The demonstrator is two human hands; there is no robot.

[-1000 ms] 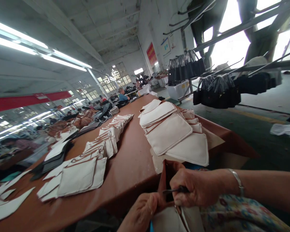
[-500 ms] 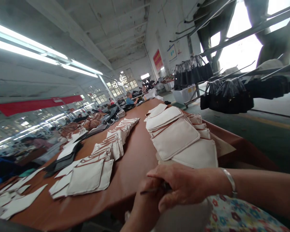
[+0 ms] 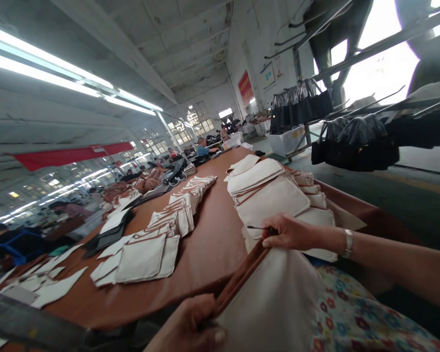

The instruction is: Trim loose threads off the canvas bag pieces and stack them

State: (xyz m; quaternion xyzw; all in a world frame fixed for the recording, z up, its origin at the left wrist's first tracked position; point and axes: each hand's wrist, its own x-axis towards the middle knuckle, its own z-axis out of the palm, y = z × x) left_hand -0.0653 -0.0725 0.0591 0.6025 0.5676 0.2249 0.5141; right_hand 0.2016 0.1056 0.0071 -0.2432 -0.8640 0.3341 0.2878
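A cream bag piece (image 3: 273, 298) with a brown strip along its top edge lies across my lap. My left hand (image 3: 196, 320) is closed on the near end of that edge, thumb on the cream face. At the far end my right hand (image 3: 293, 232) pinches the same edge. A thin dark pointed tool (image 3: 256, 227) sticks out leftward from the right hand's fingers; most of it is hidden, so its kind cannot be told. Just beyond the right hand lies a pile of similar cream pieces (image 3: 271, 200) with brown edges.
A brown-covered table (image 3: 212, 254) runs away in front. On its left side lie a row of cream pieces (image 3: 143, 259), black pieces (image 3: 112, 234) and loose white pieces (image 3: 60, 288). Black bags (image 3: 355, 149) hang from a rack at right. A person in blue (image 3: 202, 146) sits farther back.
My hands were together, the right over the left, with the dark tool between them. They have moved apart, right hand up and left hand down, stretching the bag piece's edge between them.
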